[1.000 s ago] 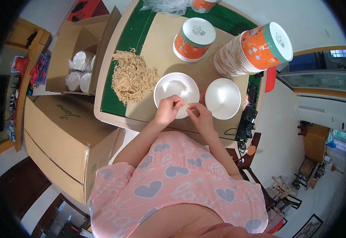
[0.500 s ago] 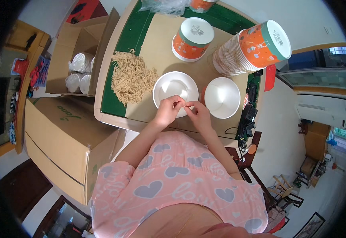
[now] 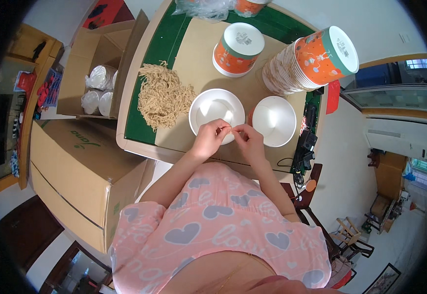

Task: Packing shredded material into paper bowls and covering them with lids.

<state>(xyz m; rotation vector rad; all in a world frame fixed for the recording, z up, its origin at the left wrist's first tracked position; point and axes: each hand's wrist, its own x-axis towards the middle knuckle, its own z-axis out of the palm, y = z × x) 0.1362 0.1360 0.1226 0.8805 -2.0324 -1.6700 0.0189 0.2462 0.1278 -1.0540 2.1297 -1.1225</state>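
Both hands, left hand and right hand, pinch a thin tan string, seemingly stretched sideways between their fingertips, over the near rim of a white paper bowl.

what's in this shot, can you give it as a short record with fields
left hand: left hand pinches a short tan string at the near rim of an open white bowl
right hand: right hand pinches the same string
beside: second white bowl, pile of tan strings
behind: tilted stack of orange cups, upturned orange cup
surface: table
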